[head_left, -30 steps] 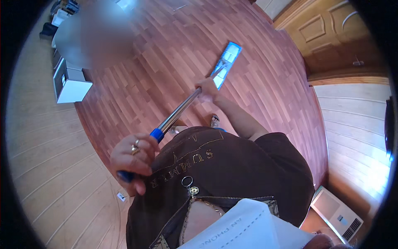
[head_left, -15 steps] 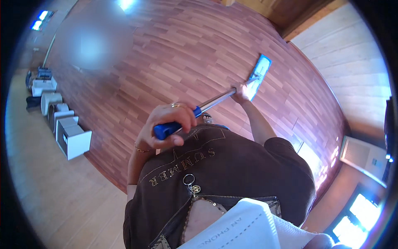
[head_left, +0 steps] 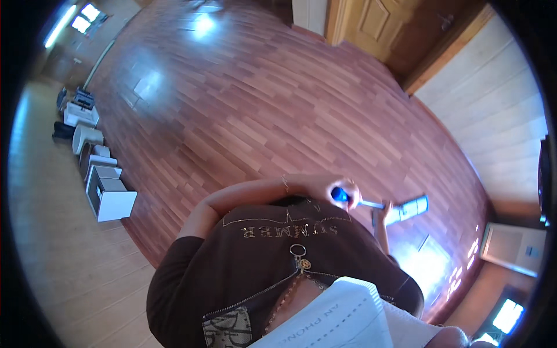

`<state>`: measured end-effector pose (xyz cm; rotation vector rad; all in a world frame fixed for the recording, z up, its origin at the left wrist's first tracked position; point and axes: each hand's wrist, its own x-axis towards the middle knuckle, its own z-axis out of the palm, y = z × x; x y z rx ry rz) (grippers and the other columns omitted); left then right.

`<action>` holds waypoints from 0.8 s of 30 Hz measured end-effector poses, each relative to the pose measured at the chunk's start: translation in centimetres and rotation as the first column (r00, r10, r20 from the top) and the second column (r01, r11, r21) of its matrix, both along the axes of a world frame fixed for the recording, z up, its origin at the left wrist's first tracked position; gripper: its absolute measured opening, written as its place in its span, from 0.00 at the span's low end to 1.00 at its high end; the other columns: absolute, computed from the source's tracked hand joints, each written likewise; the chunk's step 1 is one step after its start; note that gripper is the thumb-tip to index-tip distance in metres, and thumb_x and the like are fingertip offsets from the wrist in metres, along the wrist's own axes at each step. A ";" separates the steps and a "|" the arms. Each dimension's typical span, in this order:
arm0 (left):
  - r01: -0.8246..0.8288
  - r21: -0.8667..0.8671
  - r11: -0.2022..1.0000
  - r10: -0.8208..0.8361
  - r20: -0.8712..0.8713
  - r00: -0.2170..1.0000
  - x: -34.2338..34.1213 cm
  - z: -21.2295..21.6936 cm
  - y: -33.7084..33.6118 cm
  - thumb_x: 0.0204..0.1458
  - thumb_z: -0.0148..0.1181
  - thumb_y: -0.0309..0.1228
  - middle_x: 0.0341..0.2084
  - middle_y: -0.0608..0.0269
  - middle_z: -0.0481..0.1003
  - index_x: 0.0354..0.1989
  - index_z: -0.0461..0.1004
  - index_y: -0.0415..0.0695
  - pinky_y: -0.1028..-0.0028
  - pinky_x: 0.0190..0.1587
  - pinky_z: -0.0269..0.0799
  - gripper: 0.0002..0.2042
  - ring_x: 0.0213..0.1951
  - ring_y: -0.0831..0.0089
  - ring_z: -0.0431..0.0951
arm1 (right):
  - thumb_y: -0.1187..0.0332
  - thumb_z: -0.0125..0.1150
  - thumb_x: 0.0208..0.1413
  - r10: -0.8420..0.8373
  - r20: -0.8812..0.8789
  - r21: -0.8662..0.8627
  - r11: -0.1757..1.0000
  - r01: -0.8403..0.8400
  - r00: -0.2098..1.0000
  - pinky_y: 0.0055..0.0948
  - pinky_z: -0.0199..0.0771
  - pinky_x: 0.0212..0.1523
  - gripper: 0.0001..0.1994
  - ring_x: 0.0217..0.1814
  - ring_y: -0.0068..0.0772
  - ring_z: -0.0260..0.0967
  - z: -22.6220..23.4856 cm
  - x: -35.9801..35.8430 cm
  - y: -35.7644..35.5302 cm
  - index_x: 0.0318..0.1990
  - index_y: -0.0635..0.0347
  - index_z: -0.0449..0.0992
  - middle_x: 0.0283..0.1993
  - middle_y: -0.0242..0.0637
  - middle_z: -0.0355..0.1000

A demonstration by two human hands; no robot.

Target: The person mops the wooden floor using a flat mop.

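My left hand (head_left: 328, 188) is closed around the blue grip (head_left: 341, 195) at the top end of a mop handle, in front of my chest. My right hand (head_left: 383, 213) grips the metal shaft (head_left: 371, 204) lower down, just to the right. The flat light-blue mop head (head_left: 411, 207) rests on the reddish wooden floor (head_left: 261, 104) close to my right side. My brown zipped top and a white paper fill the lower part of the view.
Several white and dark box-like units (head_left: 107, 194) stand in a row along the left wall. A brown wooden door (head_left: 389, 26) is at the far end. A white flat unit (head_left: 513, 249) sits by the right wall.
The mop head has swung from ahead of me round to my right side and nearer my body. Both hands kept their hold and have come closer together; the view has turned.
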<state>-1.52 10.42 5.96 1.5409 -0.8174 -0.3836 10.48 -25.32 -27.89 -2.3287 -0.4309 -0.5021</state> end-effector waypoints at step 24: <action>-0.654 0.028 0.756 0.642 0.161 0.749 -8.2 10.0 8.6 0.48 0.64 0.27 0.28 0.60 0.76 0.23 0.70 0.40 0.65 0.46 0.66 0.09 0.38 0.62 0.76 | 0.74 0.63 0.37 0.556 -0.063 0.023 0.831 -0.556 0.829 0.40 0.67 0.39 0.11 0.37 0.47 0.67 11.3 9.0 26.4 0.32 0.57 0.71 0.31 0.43 0.69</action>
